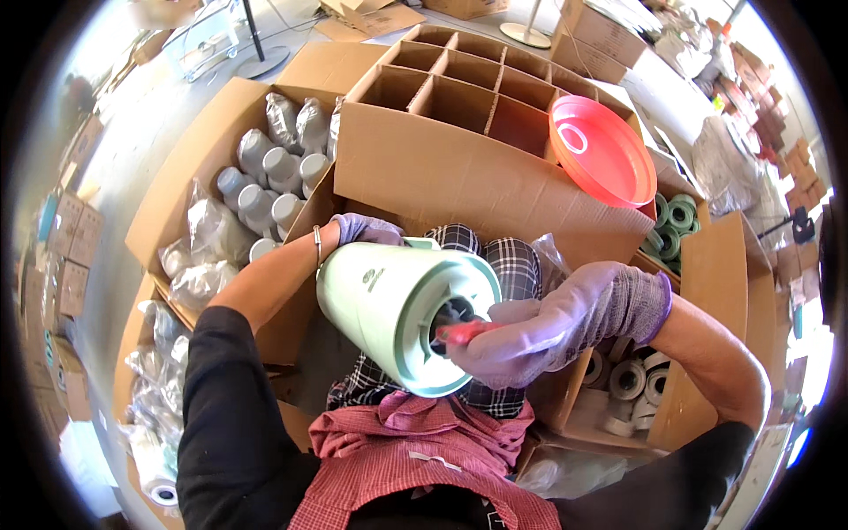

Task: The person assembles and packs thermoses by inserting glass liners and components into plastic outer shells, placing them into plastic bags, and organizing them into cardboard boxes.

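Across my lap lies a pale green plastic canister (375,296), tilted so its round recessed end faces right and toward me. My left hand (371,230), in a grey-purple glove, grips its far upper side; the fingertips are partly hidden. At the recessed end, my gloved right hand (565,327) is closed round a small red object (466,332), perhaps a tool handle, blurred and mostly covered by the fingers. Its tip reaches the dark opening in the middle of that end, where a dark part (452,313) shows.
Beyond my knees stands a divided cardboard box (459,159) with a red-orange round basin (609,159) on its right corner. Left, a carton holds several grey bottle-shaped parts (283,168), some bagged. Right, cartons hold green rings (680,216) and white rings (627,380).
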`<action>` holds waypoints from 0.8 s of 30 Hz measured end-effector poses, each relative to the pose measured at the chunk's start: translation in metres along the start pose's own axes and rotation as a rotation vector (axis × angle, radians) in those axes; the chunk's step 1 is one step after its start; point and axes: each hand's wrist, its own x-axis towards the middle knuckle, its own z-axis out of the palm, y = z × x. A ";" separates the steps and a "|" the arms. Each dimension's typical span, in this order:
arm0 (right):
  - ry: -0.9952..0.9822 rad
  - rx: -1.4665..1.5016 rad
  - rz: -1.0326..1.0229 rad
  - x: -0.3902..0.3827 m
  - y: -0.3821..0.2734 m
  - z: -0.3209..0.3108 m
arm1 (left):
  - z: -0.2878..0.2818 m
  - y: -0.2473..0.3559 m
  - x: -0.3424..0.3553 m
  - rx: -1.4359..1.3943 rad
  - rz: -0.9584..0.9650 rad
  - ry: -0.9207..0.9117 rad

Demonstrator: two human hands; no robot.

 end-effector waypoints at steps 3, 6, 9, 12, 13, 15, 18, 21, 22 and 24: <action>0.022 0.088 -0.120 0.004 0.008 0.003 | 0.008 0.003 -0.004 0.059 -0.018 0.137; 0.136 0.095 -0.002 0.009 0.010 0.007 | 0.004 0.029 0.000 0.172 0.089 0.042; 0.089 0.265 0.014 0.013 0.011 0.004 | 0.002 0.016 0.004 0.277 0.233 -0.010; 0.053 0.992 0.683 0.026 -0.012 -0.001 | 0.017 0.010 -0.010 0.191 0.114 0.198; 0.008 1.121 0.900 0.029 -0.024 -0.006 | 0.025 0.004 -0.017 0.038 0.064 0.292; -0.108 1.348 1.384 0.032 -0.061 -0.015 | 0.038 0.035 -0.054 -0.003 0.219 0.452; 0.088 1.415 2.096 0.043 -0.081 -0.016 | 0.063 0.067 -0.094 -0.583 0.125 0.756; 0.501 1.784 2.791 0.052 -0.067 -0.025 | 0.075 0.088 -0.108 -0.384 0.273 1.331; 0.684 1.913 3.031 0.050 -0.071 -0.023 | 0.074 0.103 -0.114 -0.102 0.321 1.380; 0.942 2.081 3.031 0.041 -0.127 -0.009 | 0.074 0.145 -0.115 0.223 0.473 1.474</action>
